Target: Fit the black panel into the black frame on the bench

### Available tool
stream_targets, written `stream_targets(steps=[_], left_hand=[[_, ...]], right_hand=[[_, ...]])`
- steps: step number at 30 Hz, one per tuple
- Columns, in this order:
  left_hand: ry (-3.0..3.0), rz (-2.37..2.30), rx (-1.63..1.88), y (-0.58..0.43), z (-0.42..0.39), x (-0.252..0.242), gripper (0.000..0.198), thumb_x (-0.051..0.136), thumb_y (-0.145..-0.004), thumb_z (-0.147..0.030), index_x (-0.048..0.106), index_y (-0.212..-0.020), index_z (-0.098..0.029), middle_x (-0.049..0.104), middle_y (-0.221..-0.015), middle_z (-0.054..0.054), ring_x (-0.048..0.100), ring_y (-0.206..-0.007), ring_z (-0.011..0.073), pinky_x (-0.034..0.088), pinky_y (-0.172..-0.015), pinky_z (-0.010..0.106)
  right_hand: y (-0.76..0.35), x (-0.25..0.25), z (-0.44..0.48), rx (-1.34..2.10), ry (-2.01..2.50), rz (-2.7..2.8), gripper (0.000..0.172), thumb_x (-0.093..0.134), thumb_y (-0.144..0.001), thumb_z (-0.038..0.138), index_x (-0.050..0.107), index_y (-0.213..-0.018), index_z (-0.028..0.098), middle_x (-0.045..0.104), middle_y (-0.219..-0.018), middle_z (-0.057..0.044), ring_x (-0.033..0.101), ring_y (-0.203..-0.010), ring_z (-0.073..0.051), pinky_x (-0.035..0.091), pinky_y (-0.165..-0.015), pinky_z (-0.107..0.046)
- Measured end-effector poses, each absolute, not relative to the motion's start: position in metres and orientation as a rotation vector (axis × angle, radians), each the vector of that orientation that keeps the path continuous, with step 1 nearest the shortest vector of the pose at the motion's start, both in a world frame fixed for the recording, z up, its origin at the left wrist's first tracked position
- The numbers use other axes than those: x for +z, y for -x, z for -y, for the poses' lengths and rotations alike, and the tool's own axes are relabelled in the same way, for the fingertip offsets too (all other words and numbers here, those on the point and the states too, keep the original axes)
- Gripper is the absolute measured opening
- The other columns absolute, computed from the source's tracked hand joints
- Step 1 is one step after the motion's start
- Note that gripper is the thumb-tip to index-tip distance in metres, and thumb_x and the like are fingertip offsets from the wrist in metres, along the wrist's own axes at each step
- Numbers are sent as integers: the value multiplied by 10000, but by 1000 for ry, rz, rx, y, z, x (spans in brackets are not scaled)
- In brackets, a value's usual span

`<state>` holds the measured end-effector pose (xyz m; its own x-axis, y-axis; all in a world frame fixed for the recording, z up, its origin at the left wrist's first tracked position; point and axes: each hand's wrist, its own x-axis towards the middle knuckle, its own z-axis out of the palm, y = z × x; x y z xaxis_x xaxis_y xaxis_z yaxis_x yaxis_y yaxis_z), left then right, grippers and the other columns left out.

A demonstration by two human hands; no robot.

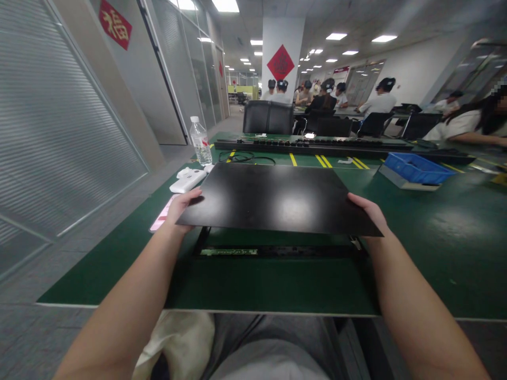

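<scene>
1. Gripping the black panel (pixel 273 198) at its 9 o'clock edge, the left hand (pixel 182 208) lays its thumb on top.
2. At the 3 o'clock edge, the right hand (pixel 372 216) holds the same panel, thumb on top; most fingers are hidden.
3. Over a dark frame (pixel 309 252) the panel lies roughly level; the frame's near bar shows at 6 o'clock, with a green strip (pixel 228 252). Whether panel and frame touch, I cannot tell.
4. Around it on the green bench (pixel 273 287): phone (pixel 160 215) at 9 o'clock, white device (pixel 186 181) and bottle (pixel 201 145) at 10, cable (pixel 245 158) at 11, black bars (pixel 317 146) at 12 to 1, blue bin (pixel 418 167) at 2.
5. Beyond, at 12, stands a chair (pixel 268 117).
</scene>
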<state>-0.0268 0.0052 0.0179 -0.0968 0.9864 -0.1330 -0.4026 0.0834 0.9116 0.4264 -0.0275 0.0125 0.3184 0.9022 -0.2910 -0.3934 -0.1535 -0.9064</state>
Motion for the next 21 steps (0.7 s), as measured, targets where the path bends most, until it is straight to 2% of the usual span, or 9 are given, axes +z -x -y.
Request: stream_targets(steps=[2, 4, 9, 12, 16, 21], left_hand=[[-680, -1059, 1462, 31, -6, 20, 221, 717, -608, -190, 720, -827, -165, 745, -696, 53, 702, -596, 234, 588, -537, 307], [-623, -1103, 1504, 33, -6, 22, 200, 693, -611, -183, 712, -809, -168, 724, -648, 39, 691, -573, 229, 593, -528, 308], [-645, -1096, 1576, 29, -3, 26, 215, 629, -633, -225, 721, -824, -190, 746, -694, 49, 764, -805, 321, 661, -695, 407], [-693, -1100, 1585, 23, -1, 27, 256, 629, -614, -224, 726, -849, -193, 754, -727, 56, 765, -880, 345, 663, -744, 428], [-731, -1102, 1554, 15, 2, 27, 270, 650, -596, -205, 715, -858, -186, 738, -715, 52, 763, -862, 337, 659, -734, 401], [-691, -1078, 1544, 10, 3, 26, 220, 639, -610, -154, 705, -818, -175, 738, -711, 42, 749, -754, 268, 637, -646, 316]], right_hand=[[-421, 11, 28, 1416, 1371, 553, 127, 608, -881, 232, 721, -913, 183, 731, -734, -89, 713, -665, -243, 609, -651, -357], [-417, 10, 28, 1508, 1407, 610, 125, 605, -873, 215, 719, -910, 179, 737, -742, -83, 697, -625, -223, 593, -597, -332], [-422, 6, 21, 1435, 1383, 700, 136, 575, -878, 110, 709, -867, 132, 714, -712, -70, 647, -560, -134, 515, -505, -202], [-428, 2, 18, 1356, 1404, 718, 142, 596, -872, 107, 712, -953, 123, 723, -721, -84, 636, -528, -135, 494, -466, -200], [-432, -1, 17, 1202, 1450, 691, 188, 598, -866, 101, 691, -1028, 128, 748, -745, -119, 681, -554, -169, 527, -488, -226], [-430, 1, 18, 1191, 1508, 603, 134, 543, -891, 105, 670, -927, 129, 752, -733, -148, 714, -585, -189, 560, -523, -239]])
